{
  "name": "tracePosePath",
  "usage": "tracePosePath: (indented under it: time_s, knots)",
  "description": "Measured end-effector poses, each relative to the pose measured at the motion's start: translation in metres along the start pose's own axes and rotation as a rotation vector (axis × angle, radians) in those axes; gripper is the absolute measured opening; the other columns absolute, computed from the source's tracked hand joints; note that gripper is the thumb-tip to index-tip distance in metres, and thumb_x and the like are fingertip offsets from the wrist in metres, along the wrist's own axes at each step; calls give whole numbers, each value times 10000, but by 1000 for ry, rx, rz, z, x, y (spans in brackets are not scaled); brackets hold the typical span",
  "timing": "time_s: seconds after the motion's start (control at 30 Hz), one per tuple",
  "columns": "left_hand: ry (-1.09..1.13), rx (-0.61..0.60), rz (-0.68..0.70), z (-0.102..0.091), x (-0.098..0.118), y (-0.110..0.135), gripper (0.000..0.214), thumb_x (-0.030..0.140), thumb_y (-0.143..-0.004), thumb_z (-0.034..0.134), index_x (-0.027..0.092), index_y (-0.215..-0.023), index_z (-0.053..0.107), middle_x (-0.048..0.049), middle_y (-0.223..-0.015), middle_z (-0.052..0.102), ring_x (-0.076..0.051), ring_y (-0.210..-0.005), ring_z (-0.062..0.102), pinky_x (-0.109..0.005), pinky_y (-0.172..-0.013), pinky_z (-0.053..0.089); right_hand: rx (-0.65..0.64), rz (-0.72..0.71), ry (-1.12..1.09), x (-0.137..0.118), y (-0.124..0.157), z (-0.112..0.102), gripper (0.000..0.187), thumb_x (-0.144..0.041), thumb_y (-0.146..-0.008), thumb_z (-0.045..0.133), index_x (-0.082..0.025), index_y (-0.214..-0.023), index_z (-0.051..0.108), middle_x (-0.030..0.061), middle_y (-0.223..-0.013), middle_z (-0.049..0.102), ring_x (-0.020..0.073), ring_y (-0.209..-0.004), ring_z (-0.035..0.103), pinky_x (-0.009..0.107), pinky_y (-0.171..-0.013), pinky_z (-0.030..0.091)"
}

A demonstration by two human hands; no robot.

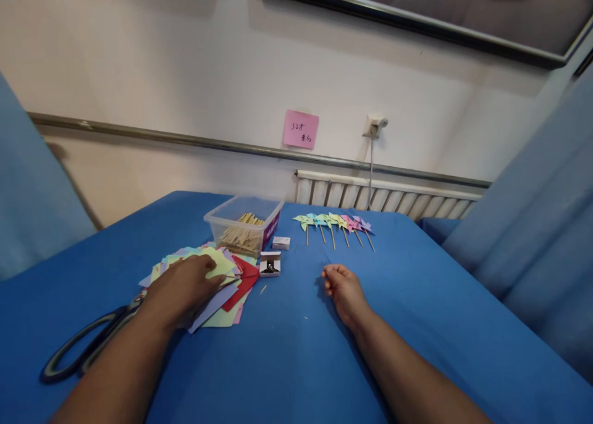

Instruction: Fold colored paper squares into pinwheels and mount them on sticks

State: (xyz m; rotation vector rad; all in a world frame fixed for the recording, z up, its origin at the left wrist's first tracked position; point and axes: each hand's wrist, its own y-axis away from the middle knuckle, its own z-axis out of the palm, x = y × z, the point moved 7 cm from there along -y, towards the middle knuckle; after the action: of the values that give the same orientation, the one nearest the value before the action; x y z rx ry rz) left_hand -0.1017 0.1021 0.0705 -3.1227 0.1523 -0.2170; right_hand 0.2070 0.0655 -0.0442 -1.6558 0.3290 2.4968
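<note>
Lying nearest on the table (306,362), toward its left edge, scissors (118,318) stretch their handles out beside the left forearm. The left hand (185,288) rests on a loose pile of coloured paper (227,263), left of the table's middle; its fingers are bent, with a gap at the thumb, and I cannot tell whether a sheet is caught between them. The right hand (345,294) sits apart, nearer the right edge, its fingers curled with the tips together; whether they pinch something small is not clear.

Because the pile is fanned and uneven, a drag of the left fingers could send sheets sliding. The red sheet (248,279) could then push against the small open box (273,256) just beside it and spill the box's tiny dark pieces, too small to identify. Past it stands a closed little box (281,243), contents hidden. Beside that, toward the far left corner, a clear plastic tub (271,226) holds many thin wooden sticks (245,232). Near the far edge lies a row of paper pinwheels (331,221).
</note>
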Motion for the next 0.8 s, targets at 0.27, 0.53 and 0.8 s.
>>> tracePosePath:
  time_s: [0.27,0.53,0.8]
  knots:
    - [1,2,-16,5,-3,-4,446,550,-730,554,173,-931,681,-144,-992,695,-327,-905,601,-344,-664,384,-7,0,28,1,-2,-2,332,-438,-611,753,-168,-732,602,-6,-684,629,66,-466,458,200,-436,322]
    - [-4,-3,-14,-2,0,1,393,435,-820,447,141,-949,675,-143,-954,693,-323,-859,609,-344,-634,376,-27,-21,114,-1,2,4,322,-454,-622,731,-164,-683,606,-20,-604,609,68,-437,449,205,-431,315]
    - [109,-4,-215,0,-14,-4,416,506,-795,458,189,-920,697,-172,-1000,694,-364,-891,609,-371,-620,391,-42,-30,186,-2,4,9,294,-421,-614,718,-162,-680,595,-23,-592,608,65,-418,443,199,-416,304]
